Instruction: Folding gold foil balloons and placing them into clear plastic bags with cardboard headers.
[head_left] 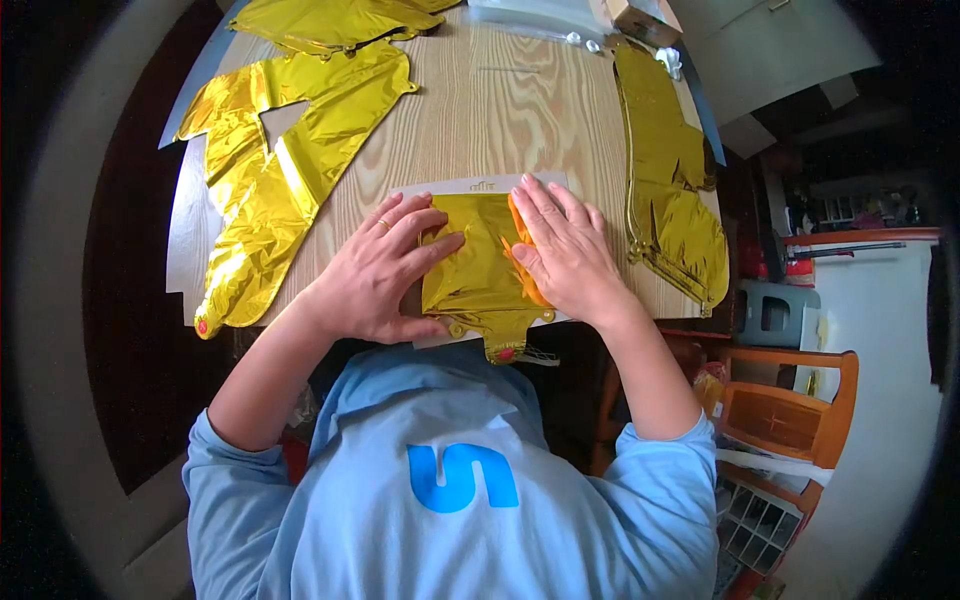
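A folded gold foil balloon lies at the near edge of the table, on a pale card. Its narrow tab, marked with a red spot, reaches past the card's near edge. My left hand rests along the balloon's left side, fingers apart, with a ring on one finger. On the right side, my right hand lies flat with its fingers stretched out, pressing over a crumpled orange cloth. Most of the cloth is hidden beneath this hand.
A flat gold foil balloon spreads over the table's left side, with another behind it. More gold foil lies along the right edge. Clear plastic packaging and a cardboard box sit at the back. A wooden chair stands right.
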